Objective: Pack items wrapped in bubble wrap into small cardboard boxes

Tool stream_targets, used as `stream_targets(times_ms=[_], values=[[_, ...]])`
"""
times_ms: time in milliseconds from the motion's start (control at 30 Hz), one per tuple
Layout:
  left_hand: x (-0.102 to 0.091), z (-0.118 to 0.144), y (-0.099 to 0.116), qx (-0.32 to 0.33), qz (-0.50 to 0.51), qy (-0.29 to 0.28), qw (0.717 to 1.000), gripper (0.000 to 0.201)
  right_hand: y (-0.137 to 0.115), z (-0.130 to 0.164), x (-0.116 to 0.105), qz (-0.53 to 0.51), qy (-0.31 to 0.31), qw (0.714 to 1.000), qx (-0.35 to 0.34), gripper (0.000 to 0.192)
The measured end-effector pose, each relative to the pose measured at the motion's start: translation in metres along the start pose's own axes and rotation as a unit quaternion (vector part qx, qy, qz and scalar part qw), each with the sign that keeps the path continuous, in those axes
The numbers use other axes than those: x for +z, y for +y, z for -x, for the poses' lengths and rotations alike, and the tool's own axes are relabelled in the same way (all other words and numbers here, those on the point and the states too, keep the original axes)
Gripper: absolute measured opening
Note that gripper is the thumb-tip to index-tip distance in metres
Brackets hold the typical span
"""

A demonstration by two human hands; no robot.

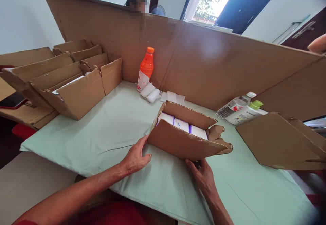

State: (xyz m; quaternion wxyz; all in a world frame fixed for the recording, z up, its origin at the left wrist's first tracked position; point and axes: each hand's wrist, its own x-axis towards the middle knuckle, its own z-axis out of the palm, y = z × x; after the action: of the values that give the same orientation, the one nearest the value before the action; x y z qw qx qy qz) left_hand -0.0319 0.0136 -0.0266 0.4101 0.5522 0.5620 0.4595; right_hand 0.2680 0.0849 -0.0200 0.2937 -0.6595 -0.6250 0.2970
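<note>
On green cloth | open carton: three white packets | both hands touching

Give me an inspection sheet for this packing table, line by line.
Surface: table covered with pale green cloth.
Job's things: open cardboard box holding white packets.
Clutter: orange bottle, two lying bottles, stacked open cartons, flat cardboard piece.
Hands: left hand at the box's left corner; right hand under its near edge.
Cables: nothing seen.
Surroundings: cardboard partition; another person behind it.
</note>
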Motion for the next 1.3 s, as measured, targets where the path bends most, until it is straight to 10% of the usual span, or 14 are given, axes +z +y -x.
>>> stream_targets(times_ms=[267, 500, 767, 900, 1133, 1300], values=[[-0.012, -0.071, 0.01, 0.055, -0.097, -0.005, 0.994, 0.066, -0.014, -0.048, 0.011, 0.011, 0.034, 0.999, 0.017, 0.056], [-0.055, -0.179, 0.01, 0.07, -0.214, 0.111, 0.968, 0.042, 0.007, -0.051, 0.022, 0.011, 0.066, 0.998, -0.015, 0.054], [-0.038, -0.269, 0.009, 0.023, -0.21, 0.176, 0.961, 0.044, 0.008, -0.052, 0.019, 0.006, 0.057, 0.998, 0.008, 0.057], [-0.047, -0.222, 0.018, -0.029, -0.126, 0.199, 0.971, 0.048, 0.006, -0.051, 0.02, -0.004, 0.061, 0.998, -0.018, 0.052], [-0.101, -0.04, 0.015, -0.221, 0.114, 0.107, 0.963, 0.073, 0.008, -0.054, 0.023, 0.012, 0.071, 0.996, -0.055, 0.051], [-0.131, 0.017, 0.005, -0.188, -0.056, 0.187, 0.963, 0.07, 0.008, -0.054, 0.026, 0.031, 0.074, 0.996, -0.041, 0.054]])
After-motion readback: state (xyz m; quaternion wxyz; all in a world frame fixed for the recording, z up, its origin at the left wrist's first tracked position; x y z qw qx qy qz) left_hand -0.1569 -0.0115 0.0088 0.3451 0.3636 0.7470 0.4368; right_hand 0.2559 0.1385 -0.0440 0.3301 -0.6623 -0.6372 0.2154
